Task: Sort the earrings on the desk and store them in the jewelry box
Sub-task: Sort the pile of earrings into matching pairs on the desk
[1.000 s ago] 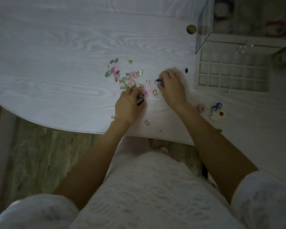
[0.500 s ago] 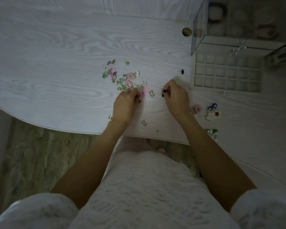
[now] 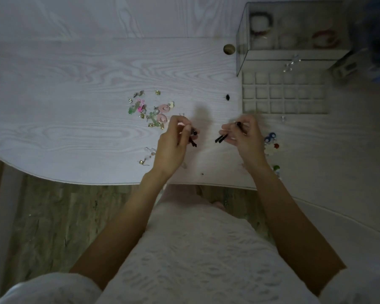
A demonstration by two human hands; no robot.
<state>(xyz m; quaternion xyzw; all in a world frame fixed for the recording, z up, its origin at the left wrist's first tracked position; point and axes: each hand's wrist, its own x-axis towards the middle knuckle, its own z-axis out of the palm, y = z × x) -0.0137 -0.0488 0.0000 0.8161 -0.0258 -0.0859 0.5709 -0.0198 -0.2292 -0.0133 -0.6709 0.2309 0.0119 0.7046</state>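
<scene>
Both hands are raised just above the pale wood-grain counter (image 3: 75, 132), each pinching one dark earring. The left hand (image 3: 173, 139) has its fingers closed narrowly on a black earring (image 3: 193, 139) whose dark strands hang down beside its fingertips. The right hand (image 3: 246, 137) grips a matching black earring (image 3: 221, 138) the same way; two dark strips of it stick out to the left of the fingers, toward the other hand. The two earrings are near each other but apart.

Just beyond the left hand, and a little to its left, lies the loose pile of earrings (image 3: 151, 110): two pink swirl pieces, some green ones, a bright pink one and several small gold bits; the exact number cannot be told in the dim light. Close to the left wrist lie one small gold hook piece (image 3: 143, 162) and one clear piece (image 3: 150, 150). One small dark piece (image 3: 228, 97) lies alone on the counter, beyond the gap between the hands.

Beyond the right hand sits the jewelry box (image 3: 294, 40), clear-walled, with its one gridded drawer (image 3: 284, 93) pulled out toward the person; the grid shows three rows of square cells, which look empty. Just to the right of the right hand is a small sorted group (image 3: 271, 143): blue round pieces, a white flower-like piece and a red bit. One green piece (image 3: 275, 167) lies beside the right wrist.
</scene>
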